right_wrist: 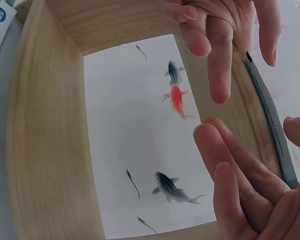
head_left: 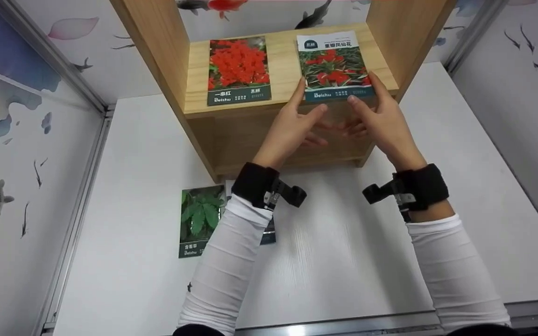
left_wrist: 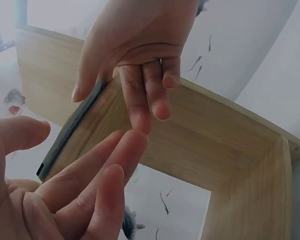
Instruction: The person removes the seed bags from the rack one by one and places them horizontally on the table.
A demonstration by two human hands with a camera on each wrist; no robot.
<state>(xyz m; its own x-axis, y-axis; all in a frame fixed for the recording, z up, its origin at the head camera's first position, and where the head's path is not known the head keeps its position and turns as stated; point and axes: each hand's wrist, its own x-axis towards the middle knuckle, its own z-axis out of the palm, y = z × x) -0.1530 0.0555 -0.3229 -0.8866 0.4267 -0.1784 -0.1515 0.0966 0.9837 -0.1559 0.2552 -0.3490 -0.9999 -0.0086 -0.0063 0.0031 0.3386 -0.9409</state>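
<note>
A seed packet with red flowers and a dark green lower band point(head_left: 334, 65) lies on the wooden shelf's upper board, its near edge slightly past the board. My left hand point(head_left: 290, 126) is at its left side, forefinger along the edge and thumb apart from it. On the opposite side, my right hand point(head_left: 385, 123) has its forefinger by the right edge and its thumb at the near edge. Both hands' other fingers extend loosely below the board. The left wrist view shows the packet edge-on point(left_wrist: 70, 127) between the left hand point(left_wrist: 65, 195) and right hand point(left_wrist: 140, 35).
Another red-flower packet point(head_left: 238, 70) lies left on the same board. A green-leaf packet point(head_left: 201, 217) is on the white table point(head_left: 343, 270), beside one partly hidden under my left forearm. The shelf's side panels point(head_left: 157, 56) rise at both ends. Fish-patterned walls surround the table.
</note>
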